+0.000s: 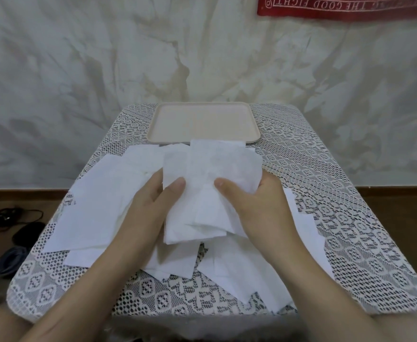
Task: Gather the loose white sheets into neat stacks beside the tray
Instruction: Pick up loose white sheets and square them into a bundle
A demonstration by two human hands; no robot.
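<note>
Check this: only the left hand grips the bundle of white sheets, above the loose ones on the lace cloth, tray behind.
Wrong: the head view shows the left hand and the right hand both gripping the bundle of white sheets, above the loose ones on the lace cloth, tray behind.

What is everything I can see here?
tray: one, beige, far middle of the table
held sheets: several, white, in both hands, above the table
loose sheets: many, white, overlapping on the table, left, near and right
lace cloth: one, white, covering the table
backdrop: one, off-white, creased, behind the table
banner: one, red with white lettering, top right
cables: a tangle, dark, floor at left
left hand: grips the held sheets' left edge
right hand: grips their right edge
</note>
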